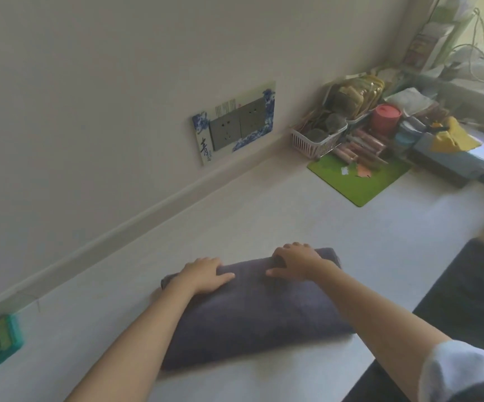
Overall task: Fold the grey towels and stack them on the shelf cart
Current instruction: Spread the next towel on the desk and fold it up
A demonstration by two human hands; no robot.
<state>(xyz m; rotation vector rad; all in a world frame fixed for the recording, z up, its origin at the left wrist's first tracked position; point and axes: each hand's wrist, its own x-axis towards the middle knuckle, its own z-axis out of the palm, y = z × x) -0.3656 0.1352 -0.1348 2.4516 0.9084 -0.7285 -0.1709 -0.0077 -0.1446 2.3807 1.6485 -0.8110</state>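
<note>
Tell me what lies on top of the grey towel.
Both hands rest on the far edge of the folded grey towel: the left hand and the right hand, fingers curled over it. The fingertips and the table beneath are hidden.

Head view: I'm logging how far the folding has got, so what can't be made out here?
- Shelf cart: not in the head view at all.
- Grey towel: number of folds hidden beneath its top layer.
- Left hand and right hand: fingertips curl over the towel's far edge, out of sight.
- Pink basket: contents blurred.
</note>
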